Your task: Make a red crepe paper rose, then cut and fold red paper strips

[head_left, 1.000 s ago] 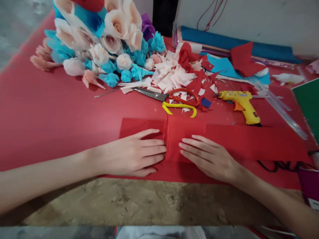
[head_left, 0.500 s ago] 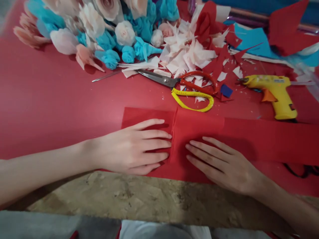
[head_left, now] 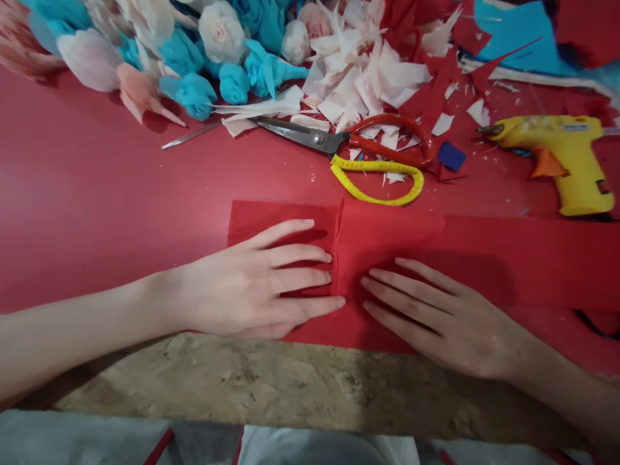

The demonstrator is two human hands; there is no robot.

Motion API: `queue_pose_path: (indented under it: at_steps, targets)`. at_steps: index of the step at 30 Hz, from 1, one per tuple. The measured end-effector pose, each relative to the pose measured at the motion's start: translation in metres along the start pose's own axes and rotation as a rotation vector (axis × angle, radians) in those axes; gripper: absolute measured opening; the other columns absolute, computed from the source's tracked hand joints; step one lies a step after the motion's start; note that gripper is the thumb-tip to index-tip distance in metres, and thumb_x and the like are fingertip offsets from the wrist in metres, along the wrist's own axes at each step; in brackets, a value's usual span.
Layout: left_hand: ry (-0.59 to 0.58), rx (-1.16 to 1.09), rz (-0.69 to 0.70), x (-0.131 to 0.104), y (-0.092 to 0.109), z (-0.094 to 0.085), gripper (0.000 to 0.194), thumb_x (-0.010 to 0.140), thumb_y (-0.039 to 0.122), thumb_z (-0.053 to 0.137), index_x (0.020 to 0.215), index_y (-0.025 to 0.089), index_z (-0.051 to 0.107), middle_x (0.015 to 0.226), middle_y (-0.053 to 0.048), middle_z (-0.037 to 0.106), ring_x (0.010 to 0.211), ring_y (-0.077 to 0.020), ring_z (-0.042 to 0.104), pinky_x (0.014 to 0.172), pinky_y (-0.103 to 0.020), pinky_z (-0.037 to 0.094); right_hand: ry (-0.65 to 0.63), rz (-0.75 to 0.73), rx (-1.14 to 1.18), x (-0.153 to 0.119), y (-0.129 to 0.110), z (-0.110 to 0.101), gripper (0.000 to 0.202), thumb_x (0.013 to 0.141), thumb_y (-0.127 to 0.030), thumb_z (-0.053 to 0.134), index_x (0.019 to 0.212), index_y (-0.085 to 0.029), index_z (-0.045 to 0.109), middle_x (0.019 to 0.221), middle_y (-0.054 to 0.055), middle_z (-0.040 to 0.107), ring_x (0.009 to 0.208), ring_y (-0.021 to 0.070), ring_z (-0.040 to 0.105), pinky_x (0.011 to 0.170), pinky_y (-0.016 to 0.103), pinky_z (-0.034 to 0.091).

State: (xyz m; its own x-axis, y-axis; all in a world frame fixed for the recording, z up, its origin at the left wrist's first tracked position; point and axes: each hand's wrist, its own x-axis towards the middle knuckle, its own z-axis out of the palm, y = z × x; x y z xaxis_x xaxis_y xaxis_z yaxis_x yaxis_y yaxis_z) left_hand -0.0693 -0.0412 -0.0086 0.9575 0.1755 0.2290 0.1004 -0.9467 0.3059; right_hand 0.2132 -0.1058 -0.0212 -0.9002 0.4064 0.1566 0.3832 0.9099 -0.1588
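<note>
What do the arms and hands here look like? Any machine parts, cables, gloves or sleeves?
No machine parts: these are a person's hands. The left hand and right hand are ungloved, with slim, tapering fingers. No ring, watch, bracelet or cable shows on them, and no sleeve covers the visible forearms.
</note>
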Motion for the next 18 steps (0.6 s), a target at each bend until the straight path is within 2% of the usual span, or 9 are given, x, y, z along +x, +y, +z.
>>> queue_pose_path:
  at_steps: [4,8,18]
  targets:
    - [0.033,-0.026,-0.057,0.0007,0.0010,0.0018,0.026,0.089,0.023,0.045,0.106,0.021,0.064,0.101,0.001,0.069,0.112,-0.0191,0.054,0.117,-0.046,0.017,-0.011,0.000,-0.003,0.0001,0.0000,0.0004,0.036,0.091,-0.010,0.033,0.122,-0.007,0.051,0.131,0.012,0.051,0.125,0.0241,0.040,0.107,0.047,0.028]
    - [0.037,0.001,-0.019,0.0012,0.0007,0.0018,0.026,0.088,0.022,0.046,0.105,0.019,0.065,0.100,0.001,0.069,0.109,-0.0205,0.056,0.116,-0.049,0.018,-0.006,0.000,-0.018,0.0018,-0.0004,-0.0014,0.036,0.090,-0.009,0.032,0.121,-0.008,0.051,0.129,0.011,0.053,0.124,0.0238,0.042,0.106,0.046,0.030]
    - [0.022,-0.010,-0.059,0.0003,0.0009,0.0021,0.024,0.087,0.024,0.047,0.104,0.023,0.064,0.100,0.001,0.069,0.112,-0.0184,0.054,0.118,-0.047,0.014,-0.020,-0.026,-0.041,0.0014,-0.0003,-0.0028,0.037,0.090,-0.011,0.033,0.121,-0.008,0.052,0.130,0.012,0.052,0.124,0.0242,0.042,0.104,0.048,0.034]
